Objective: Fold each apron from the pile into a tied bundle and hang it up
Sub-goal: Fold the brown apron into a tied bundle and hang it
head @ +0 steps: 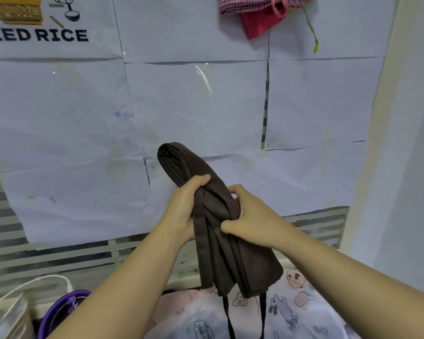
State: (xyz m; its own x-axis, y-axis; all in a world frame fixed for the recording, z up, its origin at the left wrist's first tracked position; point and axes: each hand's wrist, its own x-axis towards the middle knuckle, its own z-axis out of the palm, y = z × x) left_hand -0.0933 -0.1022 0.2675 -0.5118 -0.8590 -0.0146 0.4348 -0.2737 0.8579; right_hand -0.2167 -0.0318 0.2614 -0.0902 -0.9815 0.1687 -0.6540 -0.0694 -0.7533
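Bundling looks to be the step in hand: the dark brown fabric apron (230,260) is already folded into a long, thick roll, and no knot shows round it yet. It is held in the air, on no surface, tilted with its rounded top end leaning up and left in front of the wall of white paper sheets (194,106) and its loose lower end hanging above the pale cloth printed with animals (291,307). A flat brown band (201,241) runs down the near side of the roll from the grip, and two thin dark straps (227,314) dangle below its lower edge. The left hand (184,209) grips the roll just above its middle, thumb laid over the top and fingers closed round the back. The right hand (252,216) is closed on the roll from the other side, just beside the left, fingers curled into the folds. My guess is that the next move calls for keeping one hand tight so the folds do not slip, while the other draws a strap round the roll and ties it. Only then can it go up by the pink checked and red cloths (255,13) hanging at the wall's top edge. A purple round basin (59,311) sits low on the left.
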